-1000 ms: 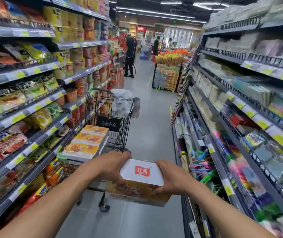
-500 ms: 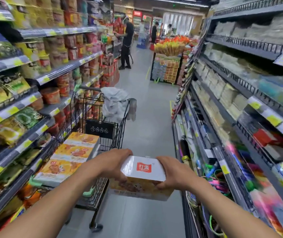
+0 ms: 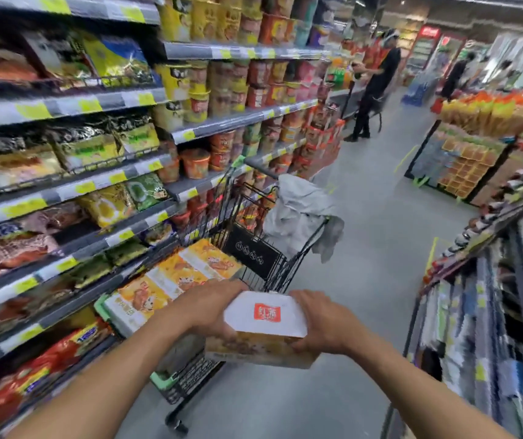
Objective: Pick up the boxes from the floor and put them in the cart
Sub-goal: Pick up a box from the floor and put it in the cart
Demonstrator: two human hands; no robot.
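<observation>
Both hands grasp a single box point(image 3: 265, 327) in a supermarket aisle: the left hand point(image 3: 212, 307) curls round its left end and the right hand point(image 3: 325, 324) round its right end, thumbs on top. The box has a white top panel with a small red square logo, and an orange-yellow front face printed with a food picture. Its long axis runs left to right between the hands, the white top tilted up toward the camera. It is held clear of the grey floor point(image 3: 365, 280), at the near right corner of the black wire cart point(image 3: 285, 270).

Three matching orange-and-white boxes point(image 3: 177, 277) lie flat in a row along the basket. A grey cloth point(image 3: 298, 213) is draped over the cart's far end. Shelves point(image 3: 73, 191) of packaged snacks and cup noodles line the left side. Farther along the aisle are a display stand point(image 3: 463, 160) of orange packets and a person in black point(image 3: 372, 87) reaching toward a shelf.
</observation>
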